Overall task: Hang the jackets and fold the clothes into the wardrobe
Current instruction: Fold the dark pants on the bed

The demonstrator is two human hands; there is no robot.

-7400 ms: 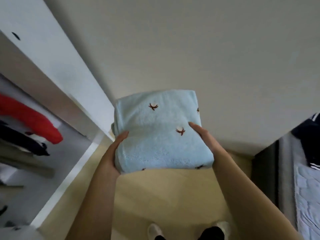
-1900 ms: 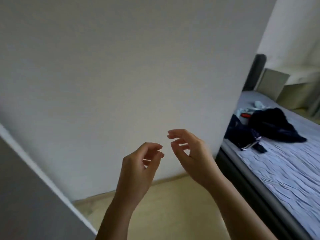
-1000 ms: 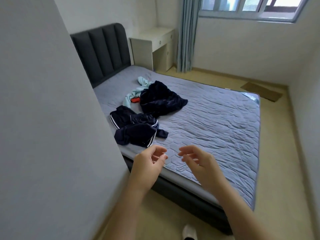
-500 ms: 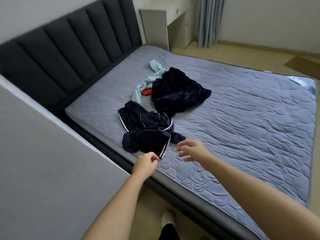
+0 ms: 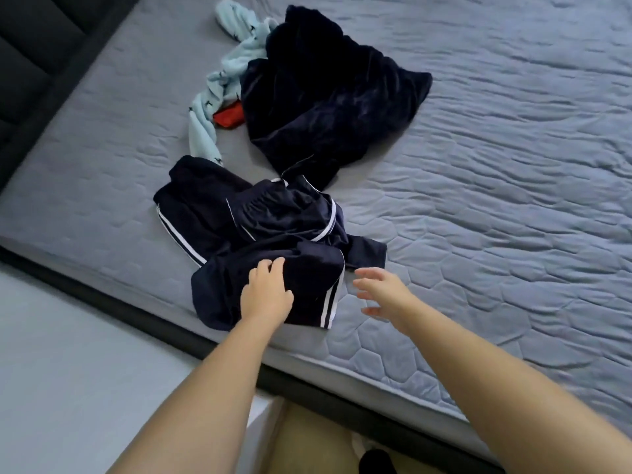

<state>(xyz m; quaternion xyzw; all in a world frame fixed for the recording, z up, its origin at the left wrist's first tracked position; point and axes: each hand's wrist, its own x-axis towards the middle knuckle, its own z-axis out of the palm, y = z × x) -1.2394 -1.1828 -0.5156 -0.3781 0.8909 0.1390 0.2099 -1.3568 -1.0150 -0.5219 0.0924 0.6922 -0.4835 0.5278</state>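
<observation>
So, next up: the striped clothes [image 5: 260, 217] lie crumpled near the edge of the bed [image 5: 496, 200], closest of the lot. L hand [image 5: 266, 292] sits on top w/ fingers bent into the cloth; can't tell if it has a real pinch yet. R hand [image 5: 383, 290] is loose, fingers spread, just beside the white-striped hem, not touching. Best way imo: find a waistband or collar first, lift by 2 corners, shake out, check if it's 1 piece or 2 tangled. Then flat on the bed & fold, or hang if it's a jacket. Dark plush piece [image 5: 328, 107], pale blue one [image 5: 222, 83] & red bit [image 5: 228, 117] lie farther back; don't drag them.
</observation>
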